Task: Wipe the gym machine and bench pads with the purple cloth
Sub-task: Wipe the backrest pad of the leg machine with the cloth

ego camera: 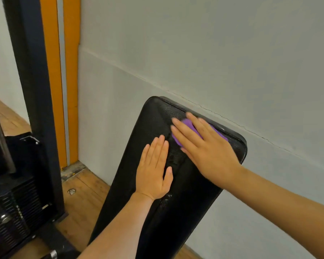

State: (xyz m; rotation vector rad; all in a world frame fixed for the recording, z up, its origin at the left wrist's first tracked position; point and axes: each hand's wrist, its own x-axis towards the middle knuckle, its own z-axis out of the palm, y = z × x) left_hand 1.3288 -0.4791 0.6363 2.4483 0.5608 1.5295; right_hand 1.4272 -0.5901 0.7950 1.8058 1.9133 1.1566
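Against the wall (213, 53) leans the pad (176, 193); wipe it top down in overlapping strokes. Left hand (153, 171) lies flat and spread, bracing it. Right hand (204, 146) presses the cloth (190, 126) near the top edge with straight fingers; keep pressure even.

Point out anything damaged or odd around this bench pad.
A thin jagged crack runs along the pale grey wall just behind the top of the black padded bench pad. The wooden floor looks chipped and grimy in the corner below the orange strips.
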